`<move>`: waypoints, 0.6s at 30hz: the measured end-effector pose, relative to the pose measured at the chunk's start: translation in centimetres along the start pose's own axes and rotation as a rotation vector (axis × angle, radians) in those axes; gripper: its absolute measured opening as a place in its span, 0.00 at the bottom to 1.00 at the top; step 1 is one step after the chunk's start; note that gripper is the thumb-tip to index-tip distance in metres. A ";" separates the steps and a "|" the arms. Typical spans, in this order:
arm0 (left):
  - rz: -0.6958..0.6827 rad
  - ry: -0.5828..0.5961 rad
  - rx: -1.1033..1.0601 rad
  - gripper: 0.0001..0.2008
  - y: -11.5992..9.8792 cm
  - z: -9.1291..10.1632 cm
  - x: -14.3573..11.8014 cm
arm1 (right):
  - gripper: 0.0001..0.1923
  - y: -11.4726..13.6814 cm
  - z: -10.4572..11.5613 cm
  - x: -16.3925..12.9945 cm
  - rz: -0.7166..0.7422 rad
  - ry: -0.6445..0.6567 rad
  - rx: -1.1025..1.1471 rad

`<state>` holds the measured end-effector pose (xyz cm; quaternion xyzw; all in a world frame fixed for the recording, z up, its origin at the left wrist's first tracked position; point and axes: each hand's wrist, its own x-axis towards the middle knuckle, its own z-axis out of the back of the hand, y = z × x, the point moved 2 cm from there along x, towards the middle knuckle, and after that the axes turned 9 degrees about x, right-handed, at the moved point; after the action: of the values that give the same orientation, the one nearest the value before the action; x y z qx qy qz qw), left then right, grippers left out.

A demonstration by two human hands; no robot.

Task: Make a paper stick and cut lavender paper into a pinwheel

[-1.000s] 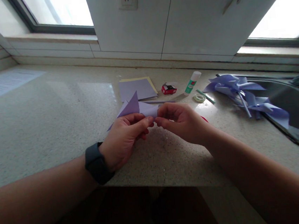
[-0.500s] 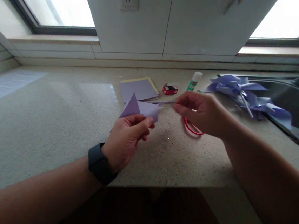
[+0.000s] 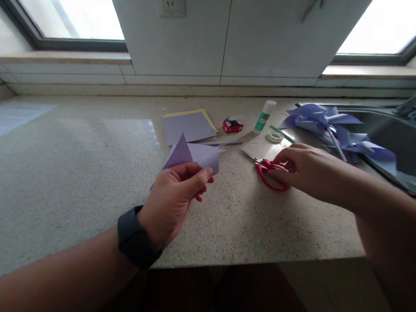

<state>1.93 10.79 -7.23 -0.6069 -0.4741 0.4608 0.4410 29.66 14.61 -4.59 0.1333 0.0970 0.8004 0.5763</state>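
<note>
Head view, left hand: the left hand (image 3: 173, 198) is pinching a folded lilac paper (image 3: 193, 155) between thumb and curled fingers, closed tight on its lower edge and holding it just above the countertop (image 3: 65, 165).
Head view, right hand: the right hand (image 3: 307, 171) is resting on the red-handled scissors (image 3: 268, 170), fingertips touching the handle loops; whether the fingers are passing through the loops I cannot tell, and the hand is only loosely curled, not clamped.
Folded paper: it is showing two pointed flaps, one darker triangle standing up at the left and a paler flap spreading to the right, creased between them.
Scissors: they are lying flat on the countertop, blades pointing away and to the left, well apart from the folded paper.
Behind the hands: a stack of lilac and yellow sheets (image 3: 188, 126) is lying near a small red box (image 3: 232, 124), a glue stick (image 3: 264, 117) and a tape roll (image 3: 275, 137).
Right side: lilac paper pinwheels (image 3: 333, 126) are lying at the edge of the sink (image 3: 414, 156).
Wrist: a dark watch (image 3: 133, 238) is sitting on the left wrist.
</note>
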 end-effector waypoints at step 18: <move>0.002 0.039 0.068 0.10 0.3 0.0 -0.3 | 0.19 4.6 -2.2 -8.8 -0.281 0.394 1.245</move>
<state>1.99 10.45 -7.45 -0.6009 -0.4490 0.4652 0.4701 27.45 4.79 -6.09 0.2786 0.6610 0.5215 0.4621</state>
